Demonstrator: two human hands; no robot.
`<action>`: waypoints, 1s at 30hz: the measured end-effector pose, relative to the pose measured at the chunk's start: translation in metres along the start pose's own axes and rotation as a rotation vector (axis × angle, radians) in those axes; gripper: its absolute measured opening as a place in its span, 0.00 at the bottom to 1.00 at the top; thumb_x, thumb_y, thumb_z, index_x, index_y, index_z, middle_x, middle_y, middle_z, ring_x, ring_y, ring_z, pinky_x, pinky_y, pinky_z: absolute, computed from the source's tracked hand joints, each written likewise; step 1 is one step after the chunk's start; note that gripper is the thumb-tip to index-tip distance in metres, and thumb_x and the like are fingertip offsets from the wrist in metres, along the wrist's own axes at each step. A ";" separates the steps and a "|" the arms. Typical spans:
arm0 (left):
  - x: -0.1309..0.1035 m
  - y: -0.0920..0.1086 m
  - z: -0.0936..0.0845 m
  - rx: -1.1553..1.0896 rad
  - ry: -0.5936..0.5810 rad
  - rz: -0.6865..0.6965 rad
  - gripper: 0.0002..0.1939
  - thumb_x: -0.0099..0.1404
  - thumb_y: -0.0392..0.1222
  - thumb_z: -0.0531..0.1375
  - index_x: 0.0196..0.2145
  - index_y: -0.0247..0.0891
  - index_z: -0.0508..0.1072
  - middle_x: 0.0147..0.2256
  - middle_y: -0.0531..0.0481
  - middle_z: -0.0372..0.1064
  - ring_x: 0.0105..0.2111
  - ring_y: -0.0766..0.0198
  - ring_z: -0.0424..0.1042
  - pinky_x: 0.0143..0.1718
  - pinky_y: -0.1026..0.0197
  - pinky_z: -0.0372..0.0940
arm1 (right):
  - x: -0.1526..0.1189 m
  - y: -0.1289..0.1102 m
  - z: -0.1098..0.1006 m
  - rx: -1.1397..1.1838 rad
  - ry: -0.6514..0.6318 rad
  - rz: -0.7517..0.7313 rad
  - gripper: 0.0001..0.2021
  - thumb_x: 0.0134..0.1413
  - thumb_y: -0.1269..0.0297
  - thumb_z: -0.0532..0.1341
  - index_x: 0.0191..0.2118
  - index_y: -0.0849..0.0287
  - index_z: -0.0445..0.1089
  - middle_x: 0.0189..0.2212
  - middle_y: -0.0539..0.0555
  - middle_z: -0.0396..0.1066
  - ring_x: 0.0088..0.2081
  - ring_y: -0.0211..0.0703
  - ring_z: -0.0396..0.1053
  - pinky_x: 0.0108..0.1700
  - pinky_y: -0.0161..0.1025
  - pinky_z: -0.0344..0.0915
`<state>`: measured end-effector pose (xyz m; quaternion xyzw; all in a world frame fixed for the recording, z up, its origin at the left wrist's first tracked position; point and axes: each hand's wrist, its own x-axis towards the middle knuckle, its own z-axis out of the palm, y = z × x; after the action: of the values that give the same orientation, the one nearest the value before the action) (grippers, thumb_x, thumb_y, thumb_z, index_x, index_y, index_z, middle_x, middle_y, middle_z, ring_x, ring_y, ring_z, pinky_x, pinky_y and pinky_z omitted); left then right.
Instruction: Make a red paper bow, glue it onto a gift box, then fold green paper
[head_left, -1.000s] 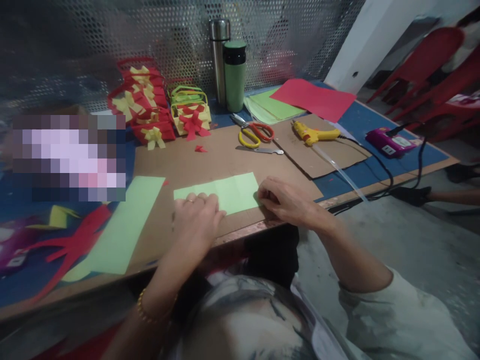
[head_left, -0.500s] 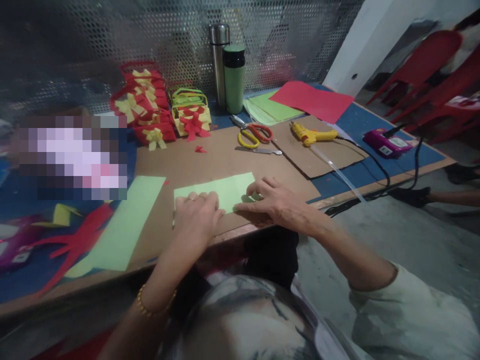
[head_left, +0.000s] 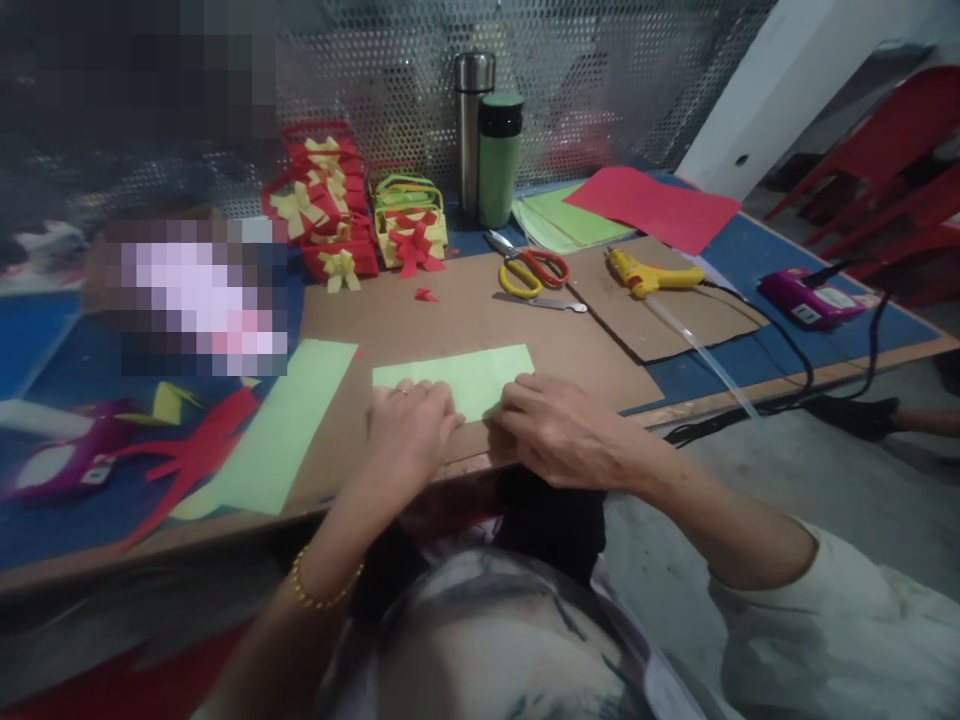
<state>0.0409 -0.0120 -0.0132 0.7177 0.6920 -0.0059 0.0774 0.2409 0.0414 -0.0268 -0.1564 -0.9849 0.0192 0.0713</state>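
One light green paper strip (head_left: 480,372) lies on the brown cardboard (head_left: 375,315), near its front edge. The left hand (head_left: 415,430) rests over the strip's left part, its fingers side by side and bent. The right hand (head_left: 564,428) has fingers curled together at the right end. Fingertips are partly hidden, so I cannot tell whether either hand pinches the paper.

I note one light green paper (head_left: 478,382), oblong, lying on brown cardboard (head_left: 457,320) near its front edge. Long axis runs left to right, right end angled slightly away from me. Faint crosswise crease visible toward the right; my fingers cover both near corners.
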 end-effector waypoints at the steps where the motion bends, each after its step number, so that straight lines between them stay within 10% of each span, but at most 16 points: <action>1: -0.002 -0.005 -0.002 -0.023 -0.008 0.010 0.09 0.71 0.41 0.55 0.33 0.40 0.71 0.39 0.43 0.77 0.42 0.49 0.71 0.43 0.49 0.55 | 0.000 -0.001 0.001 -0.004 0.016 0.012 0.07 0.60 0.75 0.56 0.36 0.63 0.72 0.33 0.57 0.66 0.35 0.47 0.57 0.40 0.43 0.52; 10: -0.020 -0.055 0.001 -0.325 0.038 -0.008 0.12 0.69 0.45 0.52 0.31 0.42 0.70 0.36 0.49 0.75 0.42 0.54 0.70 0.49 0.48 0.56 | 0.002 -0.003 0.006 -0.034 0.051 -0.001 0.10 0.65 0.71 0.56 0.48 0.57 0.71 0.33 0.53 0.64 0.31 0.45 0.53 0.36 0.43 0.46; 30: -0.018 -0.047 -0.002 -0.270 0.008 -0.113 0.10 0.67 0.43 0.57 0.28 0.42 0.65 0.33 0.49 0.72 0.41 0.52 0.68 0.51 0.46 0.56 | 0.004 -0.005 0.006 -0.031 0.032 0.010 0.12 0.62 0.75 0.54 0.45 0.57 0.71 0.33 0.54 0.63 0.33 0.44 0.55 0.36 0.42 0.47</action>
<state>-0.0071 -0.0279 -0.0145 0.6607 0.7261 0.0859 0.1701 0.2349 0.0378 -0.0323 -0.1629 -0.9830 0.0020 0.0843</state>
